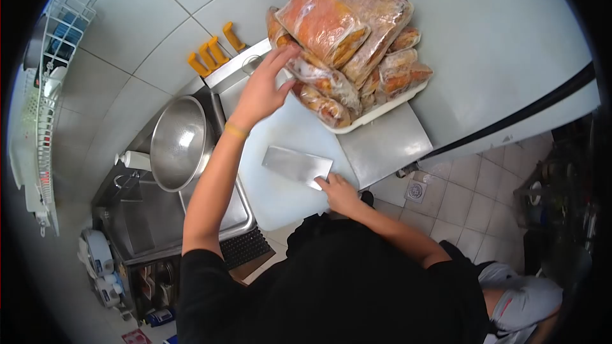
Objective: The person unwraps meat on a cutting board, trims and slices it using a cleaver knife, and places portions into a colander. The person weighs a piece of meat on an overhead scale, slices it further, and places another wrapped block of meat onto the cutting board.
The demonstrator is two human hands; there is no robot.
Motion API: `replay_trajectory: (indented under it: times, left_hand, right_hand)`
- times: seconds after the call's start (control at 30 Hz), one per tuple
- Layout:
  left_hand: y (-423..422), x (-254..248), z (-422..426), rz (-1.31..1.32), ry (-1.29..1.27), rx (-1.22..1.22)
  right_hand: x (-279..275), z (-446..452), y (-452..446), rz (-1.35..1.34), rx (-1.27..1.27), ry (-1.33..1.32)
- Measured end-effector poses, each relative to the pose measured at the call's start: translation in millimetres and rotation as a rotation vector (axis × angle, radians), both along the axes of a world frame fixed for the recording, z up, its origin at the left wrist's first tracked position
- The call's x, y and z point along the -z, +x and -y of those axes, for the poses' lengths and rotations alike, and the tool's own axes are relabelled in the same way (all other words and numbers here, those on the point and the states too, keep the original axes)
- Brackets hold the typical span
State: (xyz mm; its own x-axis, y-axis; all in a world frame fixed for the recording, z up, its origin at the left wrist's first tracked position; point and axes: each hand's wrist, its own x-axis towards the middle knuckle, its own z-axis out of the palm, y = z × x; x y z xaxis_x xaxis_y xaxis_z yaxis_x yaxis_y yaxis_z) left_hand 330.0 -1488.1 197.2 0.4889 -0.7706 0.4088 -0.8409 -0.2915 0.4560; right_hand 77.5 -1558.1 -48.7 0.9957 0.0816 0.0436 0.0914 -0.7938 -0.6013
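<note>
Black cloth covers the wearer's shirt (pixel 357 280) nearest the view, and from its right sleeve comes the right hand (pixel 342 195), closed round the handle end of a cleaver (pixel 297 165). Its broad blade points away and to the left, over the pale board (pixel 287 210); whether it rests flat there or hangs just above, I cannot tell. The cleaver looks stiff, with its weight probably toward the blade, so the handle, where the fingers are, seems the sound place to hold it. Farther off, beyond the blade, the left hand (pixel 262 89) reaches up with thumb and fingers apart, holding nothing that I can see. Its fingertips overlap the left edge of the wrapped packs (pixel 327 83); actual contact is unclear. These are heaped on a white tray (pixel 382 113) past the board's far right side, mostly to the right of that hand. They look dense and fairly heavy, and their creased film is likely slippery; a palm under the end or both sides gripped would suit better than pinching loose wrap. Whether the contents are hard or soft does not show. Beyond are yellow handles (pixel 208 55) against the tiled wall (pixel 166 19).
</note>
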Motion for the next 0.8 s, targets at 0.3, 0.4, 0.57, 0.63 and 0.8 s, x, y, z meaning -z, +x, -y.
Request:
replay_trajectory:
  times: [0.3, 0.4, 0.57, 0.63, 0.8]
  left_hand:
    - [151, -30, 118, -0.067, 0.220, -0.243]
    - [189, -20, 128, -0.276, 0.225, -0.342]
    - [231, 6, 136, -0.592, 0.159, -0.253]
    - [230, -6, 138, -0.745, 0.262, -0.204]
    - [272, 25, 138, -0.944, 0.226, -0.147]
  right_hand:
    - [-38, 45, -8, 0.273, 0.071, 0.368]
    - [-88, 76, -3, -0.095, 0.249, 1.013]
    - [-170, 124, 77, 0.146, 0.453, 1.317]
    - [-176, 140, 121, 0.122, 0.542, 1.360]
    - [-184, 157, 171, -0.031, 0.634, 1.308]
